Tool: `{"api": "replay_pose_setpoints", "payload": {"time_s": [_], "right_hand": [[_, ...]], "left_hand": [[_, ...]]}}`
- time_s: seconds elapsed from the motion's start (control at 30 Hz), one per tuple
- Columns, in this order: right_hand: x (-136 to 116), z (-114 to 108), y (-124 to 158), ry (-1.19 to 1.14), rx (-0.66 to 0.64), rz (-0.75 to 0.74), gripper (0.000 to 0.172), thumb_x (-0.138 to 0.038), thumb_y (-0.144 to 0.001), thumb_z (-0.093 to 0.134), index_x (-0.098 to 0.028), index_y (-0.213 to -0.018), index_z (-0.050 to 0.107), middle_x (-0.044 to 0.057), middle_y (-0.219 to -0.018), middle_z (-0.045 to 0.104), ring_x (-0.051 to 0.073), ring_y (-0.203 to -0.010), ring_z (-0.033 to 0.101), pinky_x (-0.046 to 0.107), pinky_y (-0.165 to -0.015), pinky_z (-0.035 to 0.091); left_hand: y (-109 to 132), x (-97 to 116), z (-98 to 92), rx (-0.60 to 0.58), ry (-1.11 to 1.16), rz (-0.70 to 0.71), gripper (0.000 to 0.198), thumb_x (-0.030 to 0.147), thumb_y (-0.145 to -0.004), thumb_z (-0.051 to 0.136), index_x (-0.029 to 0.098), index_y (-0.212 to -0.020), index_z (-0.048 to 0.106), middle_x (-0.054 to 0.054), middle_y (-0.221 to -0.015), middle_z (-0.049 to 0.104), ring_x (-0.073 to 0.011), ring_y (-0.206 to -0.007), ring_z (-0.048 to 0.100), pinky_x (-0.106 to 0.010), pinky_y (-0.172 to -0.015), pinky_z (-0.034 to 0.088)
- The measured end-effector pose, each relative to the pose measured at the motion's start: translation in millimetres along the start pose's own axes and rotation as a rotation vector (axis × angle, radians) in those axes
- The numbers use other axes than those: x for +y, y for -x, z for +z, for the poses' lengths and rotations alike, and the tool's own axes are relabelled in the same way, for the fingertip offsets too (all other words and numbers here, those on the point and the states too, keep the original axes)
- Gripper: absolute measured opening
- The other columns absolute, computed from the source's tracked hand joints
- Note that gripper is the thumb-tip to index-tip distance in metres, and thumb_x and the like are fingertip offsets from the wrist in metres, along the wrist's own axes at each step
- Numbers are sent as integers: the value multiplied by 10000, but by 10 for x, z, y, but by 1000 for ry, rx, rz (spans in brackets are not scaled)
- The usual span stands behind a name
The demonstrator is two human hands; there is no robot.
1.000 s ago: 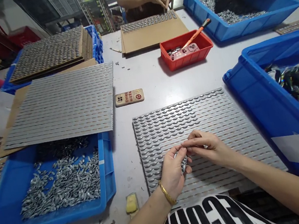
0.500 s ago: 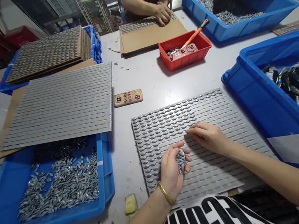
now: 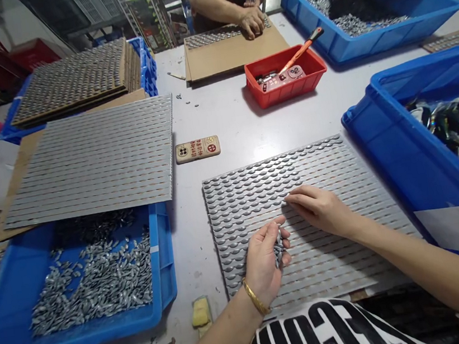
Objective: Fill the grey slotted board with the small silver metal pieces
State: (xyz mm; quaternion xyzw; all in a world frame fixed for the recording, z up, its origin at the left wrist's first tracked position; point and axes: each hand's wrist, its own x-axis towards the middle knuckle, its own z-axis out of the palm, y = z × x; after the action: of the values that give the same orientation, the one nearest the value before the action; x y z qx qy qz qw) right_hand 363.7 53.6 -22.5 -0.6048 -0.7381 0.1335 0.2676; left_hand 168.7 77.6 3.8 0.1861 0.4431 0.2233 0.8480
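Observation:
My left hand [image 3: 265,258], with a gold bracelet at the wrist, is cupped round a small bunch of grey leaf-shaped metal pieces [image 3: 278,249] just above the ribbed grey tray [image 3: 339,169] in front of me. My right hand [image 3: 319,210] rests on the tray a little further right, fingertips pinched and pressed down on a groove; what they pinch is too small to make out. The upper rows of the tray are filled with metal pieces, the lower rows are bare grooves.
A blue bin [image 3: 164,271] of loose metal pieces sits at the left, with another ribbed tray [image 3: 97,161] resting above it. A phone [image 3: 197,149], a red box [image 3: 285,77] and blue bins [image 3: 381,135] stand around. Another person's hand [image 3: 252,21] works at a cardboard sheet [image 3: 234,50] across the table.
My right hand left my left hand and went down to the tray, fingertips on a groove. My left hand stayed in place with its bunch. The person opposite lowered a hand to the cardboard.

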Motion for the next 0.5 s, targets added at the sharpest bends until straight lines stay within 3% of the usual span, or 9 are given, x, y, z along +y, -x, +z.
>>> {"api": "replay_pose_setpoints", "payload": {"time_s": [0.13,0.3,0.5], "right_hand": [[-298,-100,-13,-271,-30,45,234,-230,-922,485,-231,-1123,604,71,-934,618,168,-790,584,302,-673,504],[-446,-79,18,-236,-38,-25,231,-215,-918,484,-229,-1104,621,59,-849,584,170,-767,564,301,-652,491],[-424,-26,116,-238,31,-64,266,-147,-909,470,-223,-1143,571,96,-1047,615,195,-945,585,346,-789,519]], "left_hand": [[-12,-15,17,-3,7,-20,472,544,-733,668,158,-1004,648,-12,-749,532,-67,-575,463,-159,-389,229],[-6,-33,50,-15,-72,-8,488,611,-710,646,144,-845,613,-8,-716,518,-68,-554,453,-161,-381,205],[-2,-76,81,-72,-157,2,475,627,-757,579,152,-776,575,-2,-646,498,-66,-520,422,-162,-370,150]]}}
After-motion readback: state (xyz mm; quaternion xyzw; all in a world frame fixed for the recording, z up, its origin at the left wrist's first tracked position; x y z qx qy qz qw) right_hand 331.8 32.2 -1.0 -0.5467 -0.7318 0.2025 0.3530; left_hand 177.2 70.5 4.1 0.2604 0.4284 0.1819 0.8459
